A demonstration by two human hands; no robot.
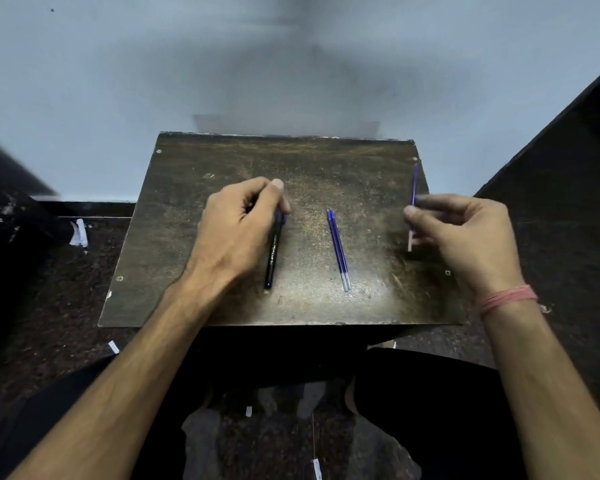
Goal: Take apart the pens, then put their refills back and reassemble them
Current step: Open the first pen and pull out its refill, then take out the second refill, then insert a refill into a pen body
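A dark pen barrel [271, 258] with white lettering lies on the worn wooden stool top [222, 161], left of centre. My left hand [236, 226] is closed on its far end, thumb and fingers pinching it. Two blue refills [338, 249] lie side by side in the middle of the stool top, tips pointing away from me. My right hand [465, 233] pinches a third blue refill [413, 188] near the right edge, held nearly upright along the edge and slightly blurred.
The stool stands against a pale blue wall [118, 81]. Dark speckled floor [66, 289] surrounds it, with small scraps of white paper [79, 233] scattered on it. A dark slab [568, 168] rises at the right. My knees in black trousers sit below the stool's near edge.
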